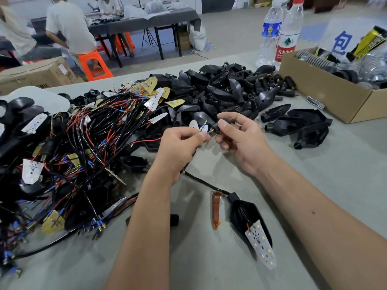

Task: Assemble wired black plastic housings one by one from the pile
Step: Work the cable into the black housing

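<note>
My left hand [180,143] pinches the blue-sleeved wire ends [206,130] of a black cable [201,181]. That cable runs down to a black housing [245,212] lying on the table with a white LED board [261,243] sticking out of it. My right hand [240,139] grips a small black connector plug [218,124] right next to the brass wire tips. A pile of wired boards and housings [83,143] fills the left. A heap of bare black housings and plugs [230,91] lies behind my hands.
An amber lens [216,208] lies beside the housing, near a small black cap [174,219]. A cardboard box of metal parts [326,91] stands at the right, with two water bottles [280,32] behind it. People sit at a far table [136,24].
</note>
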Action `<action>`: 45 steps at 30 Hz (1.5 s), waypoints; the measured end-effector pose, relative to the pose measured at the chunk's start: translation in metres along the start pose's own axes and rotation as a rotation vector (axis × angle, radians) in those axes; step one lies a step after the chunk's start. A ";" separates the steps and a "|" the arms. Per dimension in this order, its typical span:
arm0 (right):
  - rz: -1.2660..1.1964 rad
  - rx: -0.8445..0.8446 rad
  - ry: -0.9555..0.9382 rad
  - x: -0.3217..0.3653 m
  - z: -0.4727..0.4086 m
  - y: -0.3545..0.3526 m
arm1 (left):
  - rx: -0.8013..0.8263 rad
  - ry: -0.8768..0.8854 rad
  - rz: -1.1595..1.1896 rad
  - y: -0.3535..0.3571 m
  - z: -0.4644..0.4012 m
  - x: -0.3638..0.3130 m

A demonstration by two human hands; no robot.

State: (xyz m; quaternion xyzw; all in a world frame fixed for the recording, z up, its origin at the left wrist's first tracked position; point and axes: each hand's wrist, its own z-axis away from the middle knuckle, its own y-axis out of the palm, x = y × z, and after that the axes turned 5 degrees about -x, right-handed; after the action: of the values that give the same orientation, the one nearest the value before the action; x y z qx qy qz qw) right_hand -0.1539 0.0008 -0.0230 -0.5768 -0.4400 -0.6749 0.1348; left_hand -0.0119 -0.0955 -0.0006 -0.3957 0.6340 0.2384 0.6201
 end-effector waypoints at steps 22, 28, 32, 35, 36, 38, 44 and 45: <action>0.053 -0.068 -0.126 -0.006 -0.003 0.001 | -0.140 -0.241 0.281 0.004 0.000 0.000; -0.093 -0.126 -0.067 -0.003 -0.005 -0.001 | -0.182 -0.237 0.278 0.000 -0.003 0.003; -0.052 -0.106 -0.075 -0.003 -0.004 0.000 | -0.190 -0.219 0.248 0.002 -0.004 0.005; -0.046 -0.092 -0.076 -0.004 -0.003 0.001 | -0.195 -0.214 0.228 0.002 -0.004 0.006; -0.047 -0.090 -0.072 -0.004 -0.003 0.001 | -0.199 -0.213 0.225 0.002 -0.004 0.006; -0.055 -0.087 -0.064 -0.004 -0.003 0.001 | -0.213 -0.204 0.227 0.003 -0.004 0.005; -0.015 -0.073 -0.080 -0.006 -0.004 -0.001 | -0.219 -0.161 0.223 0.005 -0.002 0.004; 0.026 -0.069 -0.094 -0.007 -0.004 -0.001 | -0.216 -0.153 0.224 0.006 -0.001 0.003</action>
State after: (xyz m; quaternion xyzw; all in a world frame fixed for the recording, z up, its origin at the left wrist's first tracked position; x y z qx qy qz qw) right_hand -0.1550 -0.0038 -0.0290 -0.6179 -0.4149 -0.6599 0.1029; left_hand -0.0170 -0.0940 -0.0049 -0.3676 0.5957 0.4024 0.5899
